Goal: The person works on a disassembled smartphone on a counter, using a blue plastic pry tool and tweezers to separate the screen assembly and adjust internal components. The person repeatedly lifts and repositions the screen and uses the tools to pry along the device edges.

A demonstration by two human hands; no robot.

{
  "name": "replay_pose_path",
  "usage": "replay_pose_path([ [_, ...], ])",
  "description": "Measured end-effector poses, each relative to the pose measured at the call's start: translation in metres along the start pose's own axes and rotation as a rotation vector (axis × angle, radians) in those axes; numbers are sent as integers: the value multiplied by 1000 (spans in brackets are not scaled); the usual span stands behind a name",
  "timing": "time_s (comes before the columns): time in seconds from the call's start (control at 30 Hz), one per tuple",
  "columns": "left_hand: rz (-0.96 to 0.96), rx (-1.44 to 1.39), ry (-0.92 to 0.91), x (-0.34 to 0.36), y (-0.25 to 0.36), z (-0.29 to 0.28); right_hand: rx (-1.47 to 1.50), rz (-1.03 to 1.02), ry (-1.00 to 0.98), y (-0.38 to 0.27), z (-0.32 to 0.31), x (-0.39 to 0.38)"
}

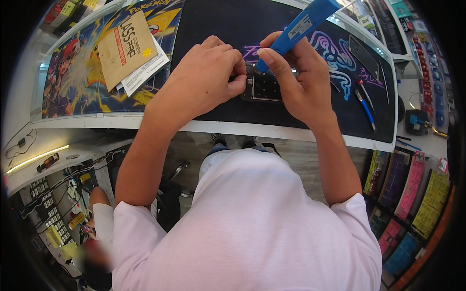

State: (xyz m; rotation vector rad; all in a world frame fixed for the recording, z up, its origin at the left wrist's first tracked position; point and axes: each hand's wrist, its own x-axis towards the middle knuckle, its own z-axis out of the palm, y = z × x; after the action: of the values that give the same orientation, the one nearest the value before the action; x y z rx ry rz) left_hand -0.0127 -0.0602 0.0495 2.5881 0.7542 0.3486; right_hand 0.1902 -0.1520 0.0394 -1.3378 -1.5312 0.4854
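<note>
A dark phone (266, 89) lies flat on the black mat, its surface showing small pale spots. My right hand (306, 77) is wrapped round a thick blue handheld tool (301, 26) with a white label. The tool slants down to the left, and its narrow end is at the phone's upper part; whether it touches cannot be told. My left hand (212, 72) is closed beside the phone's left edge, thumb and forefinger pinched together. What they hold, if anything, is hidden.
A brown paper envelope (127, 51) and white papers (145, 77) lie on a colourful mat at left. To the right are a blue-handled hand tool (365, 110), a red-tipped tool (366, 93) and a dark flat panel (364, 56). Another person's arm (99, 196) shows lower left.
</note>
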Motion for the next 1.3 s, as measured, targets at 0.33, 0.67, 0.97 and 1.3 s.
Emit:
replay_pose_path([
  [0.33, 45, 59, -38, 7, 0, -4, -30, -28, -28, -3, 0, 0],
  [0.67, 102, 61, -28, 9, -7, -3, -21, -77, -13, -1, 1, 1],
  [0.97, -23, -118, -71, 43, -30, -14, 2, -49, 12, -3, 1, -2],
  [1.3, 324, -135, 121, 142, -33, 39, 92, -112, 39, -1, 4, -3],
])
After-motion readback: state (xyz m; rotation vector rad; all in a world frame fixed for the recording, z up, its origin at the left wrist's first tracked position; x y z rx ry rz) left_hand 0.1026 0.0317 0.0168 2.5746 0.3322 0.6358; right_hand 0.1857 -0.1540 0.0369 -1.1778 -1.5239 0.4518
